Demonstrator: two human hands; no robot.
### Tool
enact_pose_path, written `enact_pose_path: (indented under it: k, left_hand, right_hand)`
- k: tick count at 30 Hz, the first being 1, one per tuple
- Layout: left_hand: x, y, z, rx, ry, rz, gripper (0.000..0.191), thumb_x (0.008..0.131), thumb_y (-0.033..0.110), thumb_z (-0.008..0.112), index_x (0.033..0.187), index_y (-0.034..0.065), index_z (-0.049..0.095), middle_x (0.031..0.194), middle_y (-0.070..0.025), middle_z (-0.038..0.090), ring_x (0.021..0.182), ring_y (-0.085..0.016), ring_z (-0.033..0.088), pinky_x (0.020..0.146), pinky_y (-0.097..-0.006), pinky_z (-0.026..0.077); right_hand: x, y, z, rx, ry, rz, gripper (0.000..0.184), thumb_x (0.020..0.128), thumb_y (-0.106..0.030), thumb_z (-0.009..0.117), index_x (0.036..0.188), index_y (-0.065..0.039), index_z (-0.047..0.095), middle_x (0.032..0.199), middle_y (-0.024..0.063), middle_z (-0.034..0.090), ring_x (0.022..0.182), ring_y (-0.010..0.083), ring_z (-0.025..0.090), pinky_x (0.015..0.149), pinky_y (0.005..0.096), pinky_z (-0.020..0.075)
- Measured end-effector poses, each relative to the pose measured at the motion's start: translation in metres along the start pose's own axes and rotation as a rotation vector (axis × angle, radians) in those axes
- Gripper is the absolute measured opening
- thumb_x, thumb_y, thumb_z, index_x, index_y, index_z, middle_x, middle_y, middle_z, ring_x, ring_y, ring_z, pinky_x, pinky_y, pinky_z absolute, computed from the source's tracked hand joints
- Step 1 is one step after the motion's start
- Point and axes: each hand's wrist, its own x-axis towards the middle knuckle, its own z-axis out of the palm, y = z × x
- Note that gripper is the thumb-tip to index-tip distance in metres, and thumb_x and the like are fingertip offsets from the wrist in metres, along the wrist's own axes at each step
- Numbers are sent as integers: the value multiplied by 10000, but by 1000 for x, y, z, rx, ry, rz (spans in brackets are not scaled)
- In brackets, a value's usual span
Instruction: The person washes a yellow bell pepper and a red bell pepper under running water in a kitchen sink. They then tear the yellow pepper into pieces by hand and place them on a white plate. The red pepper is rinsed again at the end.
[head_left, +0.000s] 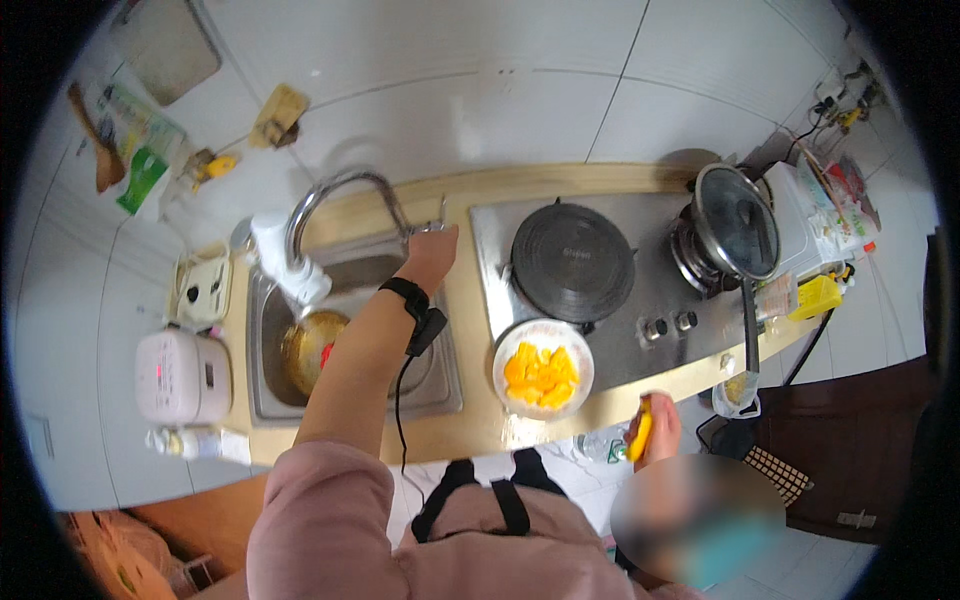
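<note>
My left hand (433, 251) is at the base of the chrome gooseneck faucet (330, 180), closed around its handle; the fingers are partly hidden. A black band with a small box and cable (424, 330) sits on that wrist. Beneath the white attachment (289, 259) on the spout, a golden-brown basin (300, 367) rests in the steel sink (259, 382), a red item (327, 354) showing at my forearm. My right hand is out of view. Right of the sink, a white plate (502, 349) bears yellow-orange cut fruit (541, 375), possibly mango.
Another person's hand (661, 427) holds a yellow piece (640, 431) by the counter's front edge. On the hob (645, 247) are a black round disc (572, 259) and a glass-lidded pan (739, 221), its handle (750, 330) jutting forward. A rice cooker (180, 379) stands left.
</note>
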Motion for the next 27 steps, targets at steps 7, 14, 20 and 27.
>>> enact_pose_path:
  k: [7,14,20,27]
  left_hand:
    - [48,-6,-4,193,-6,-36,452,750,89,579,1174,53,427,725,-90,603,679,-221,599,457,-331,415]
    - [38,1,-12,113,150,69,309,780,94,505,1086,60,479,711,-88,620,656,-229,615,466,-362,418]
    - [-112,36,2,-916,56,210,263,796,97,508,1054,59,469,706,-162,583,642,-278,575,560,-348,428]
    - [-232,-88,131,-678,-58,-267,188,775,125,524,914,4,559,823,-201,595,781,-340,580,646,-378,443]
  right_hand:
    - [-25,-4,-14,67,213,88,192,870,-266,485,834,-78,496,595,-7,428,435,74,398,378,212,327]
    - [-13,0,1,7,86,87,248,863,-314,476,900,-71,505,656,5,463,510,99,439,437,217,372]
    - [12,2,35,43,-331,26,245,840,-156,420,1042,-40,493,916,49,500,809,127,499,700,236,429]
    - [3,2,51,-102,-375,99,222,830,-141,416,1012,-63,516,839,29,501,736,110,506,627,220,435]
